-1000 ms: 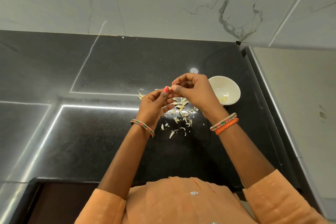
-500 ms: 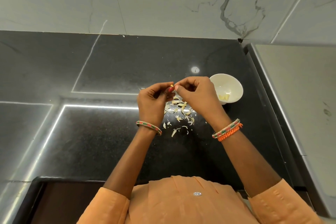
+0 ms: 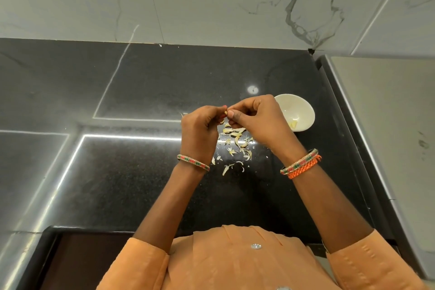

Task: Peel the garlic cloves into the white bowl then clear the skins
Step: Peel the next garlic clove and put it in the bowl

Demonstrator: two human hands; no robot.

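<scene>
Black granite counter [image 3: 141,172], marble wall [image 3: 211,0]

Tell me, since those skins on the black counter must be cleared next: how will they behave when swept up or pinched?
The garlic skins look thin, curled and papery, so they are probably very light and floppy and may scatter if brushed fast. They lie loose in many small flakes on the smooth countertop, so they should slide easily toward an edge. Pinching would likely crumple them.
</scene>
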